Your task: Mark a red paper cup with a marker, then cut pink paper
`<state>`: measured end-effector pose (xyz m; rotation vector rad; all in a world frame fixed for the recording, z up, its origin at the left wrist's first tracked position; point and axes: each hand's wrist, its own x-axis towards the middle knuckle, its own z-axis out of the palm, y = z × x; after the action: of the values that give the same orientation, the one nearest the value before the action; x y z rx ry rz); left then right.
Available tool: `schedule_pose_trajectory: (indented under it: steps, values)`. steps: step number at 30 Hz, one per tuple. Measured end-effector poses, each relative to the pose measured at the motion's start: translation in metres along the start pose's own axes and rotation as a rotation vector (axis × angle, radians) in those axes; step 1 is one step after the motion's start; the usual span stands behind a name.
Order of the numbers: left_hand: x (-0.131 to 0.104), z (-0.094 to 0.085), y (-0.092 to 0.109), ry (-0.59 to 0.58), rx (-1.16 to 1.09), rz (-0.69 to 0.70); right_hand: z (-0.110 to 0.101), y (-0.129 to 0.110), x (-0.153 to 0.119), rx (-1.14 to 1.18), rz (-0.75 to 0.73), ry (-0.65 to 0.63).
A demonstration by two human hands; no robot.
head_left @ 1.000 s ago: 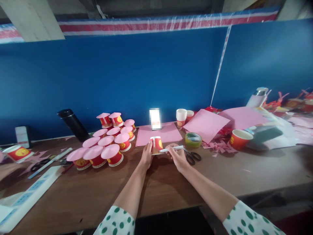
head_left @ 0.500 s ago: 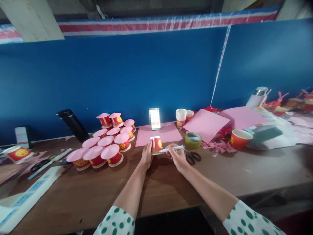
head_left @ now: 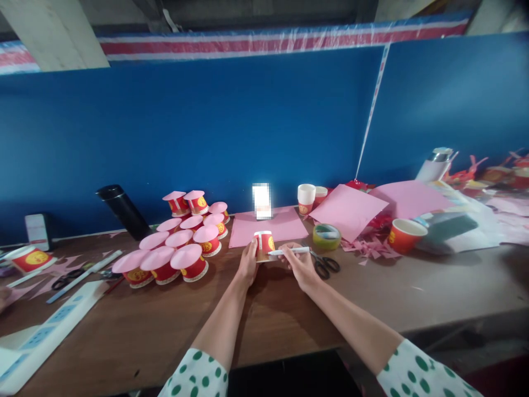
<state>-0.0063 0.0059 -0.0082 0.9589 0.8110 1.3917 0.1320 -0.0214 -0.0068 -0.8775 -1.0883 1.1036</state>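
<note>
A red paper cup [head_left: 265, 246] with a yellow emblem and a pale strip stands upside down near the middle of the table. My left hand [head_left: 248, 263] is wrapped round its left side. My right hand [head_left: 301, 267] grips a white pen [head_left: 291, 251], whose tip points left and meets the lower part of the cup. Behind the cup lies a pink sheet [head_left: 285, 225]. Several red cups with pink cone tops [head_left: 185, 256] stand to the left. Black-handled scissors [head_left: 326, 266] rest just right of my right hand.
Green-yellow tape [head_left: 326, 236], white cups [head_left: 306, 194], pink paper [head_left: 349, 211] and a red cup [head_left: 407, 235] are on the right. A black bottle [head_left: 124, 212] and a long white strip [head_left: 53, 336] lie left. Another person's fingers [head_left: 4, 298] show at the left edge.
Another person's hand has come in at the left edge, with a thin white stick near it. My hands, the cup and the pen have barely shifted.
</note>
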Motion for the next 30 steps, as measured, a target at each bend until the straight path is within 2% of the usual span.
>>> schedule_pose_trajectory:
  steps: [16,30]
  values:
    - [0.0003,-0.002,-0.0011,-0.007,0.034,0.029,0.0,-0.0003,0.0001,-0.048,-0.049,-0.011]
    - [0.0003,-0.0026,-0.0013,0.033,0.117,0.044,-0.0001,0.0011,0.0,-0.063,-0.046,-0.009]
